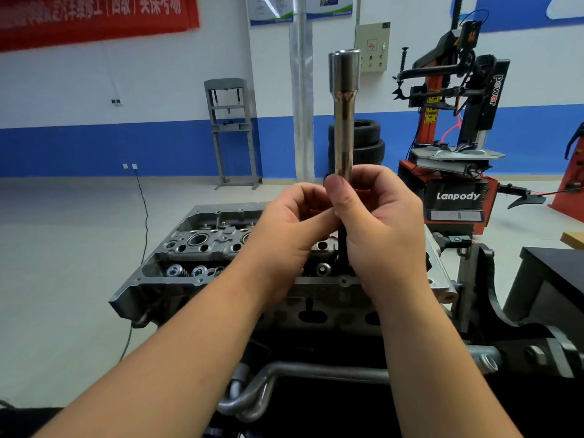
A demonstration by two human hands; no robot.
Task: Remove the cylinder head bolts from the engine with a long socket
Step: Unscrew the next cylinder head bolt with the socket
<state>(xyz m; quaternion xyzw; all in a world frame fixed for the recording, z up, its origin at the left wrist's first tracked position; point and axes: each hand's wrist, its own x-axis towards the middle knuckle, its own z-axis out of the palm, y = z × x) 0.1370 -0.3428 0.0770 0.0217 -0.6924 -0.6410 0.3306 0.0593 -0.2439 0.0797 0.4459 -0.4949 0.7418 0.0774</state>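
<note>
Hands met in front of us above the cylinder head (202,248), both raised clear of it. Our right hand (384,222) curled round the lower end of the long socket (344,112), thumb pressed up along its near side and fingers wrapped behind, so that the chrome tube stood almost upright with its wider open end at the top. A dark shaft (343,248) ran down out of the socket's lower end, passing between our two palms; we could not tell whether it was a bolt or an extension. Our left hand (290,229) was curled too, its fingertips and thumb pinching at the base of the socket just under the right thumb, where the dark shaft began. Neither hand was spread.

Below our wrists the cylinder head sat open, its valve springs (178,270) and bores showing along the near and left side, mounted on a black engine stand (486,295) to our right. Metal pipes (284,371) ran beneath it. Behind, well apart from us, stood a red tyre changer (455,172), a stack of tyres (368,140), a grey shop press (232,131) against the blue-and-white wall, and a red banner (94,17) at upper left.
</note>
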